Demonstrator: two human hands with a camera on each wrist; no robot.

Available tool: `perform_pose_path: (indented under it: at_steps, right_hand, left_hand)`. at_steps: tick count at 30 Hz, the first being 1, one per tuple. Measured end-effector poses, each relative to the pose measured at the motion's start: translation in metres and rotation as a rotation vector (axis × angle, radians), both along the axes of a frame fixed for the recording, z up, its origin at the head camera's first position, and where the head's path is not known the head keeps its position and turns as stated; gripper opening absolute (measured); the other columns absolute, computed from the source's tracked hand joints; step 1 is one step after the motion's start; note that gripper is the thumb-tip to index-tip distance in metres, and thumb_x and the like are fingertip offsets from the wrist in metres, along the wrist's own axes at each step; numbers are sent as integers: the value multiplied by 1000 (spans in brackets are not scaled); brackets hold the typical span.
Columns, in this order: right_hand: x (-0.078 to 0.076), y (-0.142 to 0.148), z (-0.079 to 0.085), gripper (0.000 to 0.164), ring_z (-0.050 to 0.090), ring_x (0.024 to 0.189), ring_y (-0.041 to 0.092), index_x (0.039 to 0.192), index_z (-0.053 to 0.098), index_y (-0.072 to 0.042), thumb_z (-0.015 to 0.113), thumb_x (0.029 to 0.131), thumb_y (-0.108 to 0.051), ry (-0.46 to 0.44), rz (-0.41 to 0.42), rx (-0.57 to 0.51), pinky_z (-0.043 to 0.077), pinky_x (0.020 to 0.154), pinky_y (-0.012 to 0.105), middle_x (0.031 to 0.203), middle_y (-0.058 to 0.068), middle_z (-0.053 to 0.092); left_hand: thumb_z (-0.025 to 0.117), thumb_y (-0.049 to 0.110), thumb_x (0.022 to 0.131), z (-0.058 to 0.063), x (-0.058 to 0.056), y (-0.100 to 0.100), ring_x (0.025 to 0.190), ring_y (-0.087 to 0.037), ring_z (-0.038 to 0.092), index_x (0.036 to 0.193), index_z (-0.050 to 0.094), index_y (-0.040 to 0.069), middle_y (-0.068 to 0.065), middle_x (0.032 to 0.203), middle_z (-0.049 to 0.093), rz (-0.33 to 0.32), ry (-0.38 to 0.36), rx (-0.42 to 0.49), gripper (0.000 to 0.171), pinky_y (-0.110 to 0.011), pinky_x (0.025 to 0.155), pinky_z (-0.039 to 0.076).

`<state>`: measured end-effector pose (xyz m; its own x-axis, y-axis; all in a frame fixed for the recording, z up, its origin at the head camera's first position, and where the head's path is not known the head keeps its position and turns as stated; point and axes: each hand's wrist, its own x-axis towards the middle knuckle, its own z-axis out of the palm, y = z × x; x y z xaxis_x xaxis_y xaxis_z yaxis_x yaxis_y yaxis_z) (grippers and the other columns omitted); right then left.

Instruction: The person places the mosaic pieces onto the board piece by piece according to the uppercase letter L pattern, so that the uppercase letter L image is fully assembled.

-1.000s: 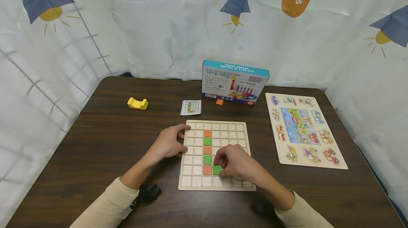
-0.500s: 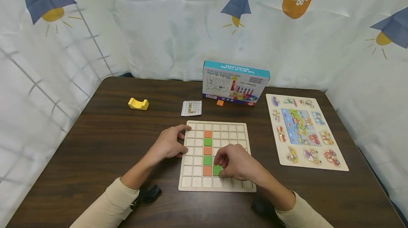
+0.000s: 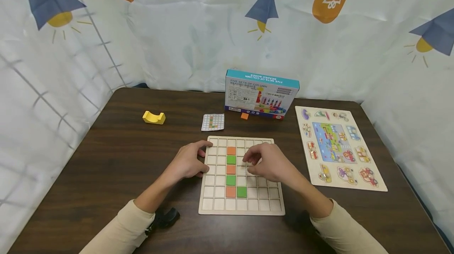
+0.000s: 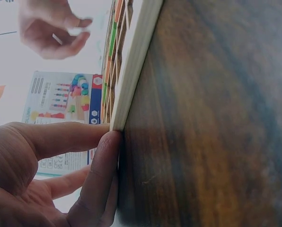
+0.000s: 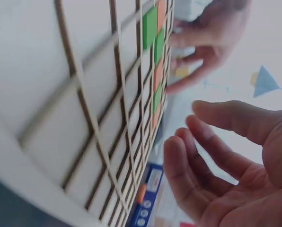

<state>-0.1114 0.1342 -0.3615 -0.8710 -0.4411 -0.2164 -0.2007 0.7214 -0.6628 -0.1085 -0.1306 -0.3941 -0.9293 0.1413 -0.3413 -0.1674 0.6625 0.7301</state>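
Observation:
A pale wooden grid board lies on the dark table. Orange and green square tiles fill a column of its cells, and one green tile sits just right of the lowest orange tile. My left hand rests at the board's left edge, thumb and index finger spread along it; the left wrist view shows fingertips touching the rim. Over the right half of the board hovers my right hand, fingers loosely bent. Nothing shows between its thumb and fingers in the right wrist view.
Behind the board lies a small card printed with a coloured grid. A toy box stands at the back, a loose orange tile before it. A yellow curved block is far left, a picture puzzle board at right.
My right hand has left the green tile beside the lowest orange one and moved up and to the right over the board. The tile stays in its cell. My left hand has not moved.

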Motion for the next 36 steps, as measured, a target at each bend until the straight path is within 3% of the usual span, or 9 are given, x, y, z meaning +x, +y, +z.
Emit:
perform_pose_path:
  at_steps: [7,14,19,28,36]
  right_hand:
    - [-37,9,3,21,66,93,19,111,79,-8,77,90,-9,64,-44,-11,56,80,35,103,7,76]
    - [-74,7,-3,21,69,95,24,113,77,-4,73,93,-9,105,-100,-25,59,86,42,102,10,75]
    - [-96,1,-10,24,70,105,28,118,76,-5,72,94,-9,143,-145,6,59,94,45,113,13,75]
    - [-115,-7,-20,29,69,108,29,124,75,-5,70,96,-8,172,-184,13,58,94,44,121,14,73]
    - [-122,-14,-28,32,67,112,30,128,73,-5,69,96,-7,194,-180,53,59,95,44,127,14,71]
  left_hand:
    - [80,-6,77,-2,0,0,55,-16,68,145,59,13,-18,115,61,1,6,7,74,-31,52,61]
    - [79,-6,77,-1,0,-1,55,-16,68,146,59,14,-18,115,61,9,8,5,74,-31,52,61]
    - [78,-6,77,-1,0,-1,56,-16,68,146,58,14,-18,115,61,10,6,5,75,-30,53,61]
    - [78,-5,77,-1,1,0,56,-16,67,145,59,15,-17,115,60,6,10,-2,74,-29,53,60]
    - [79,-6,77,-1,1,0,55,-16,67,145,59,15,-16,114,60,9,7,0,74,-29,53,60]
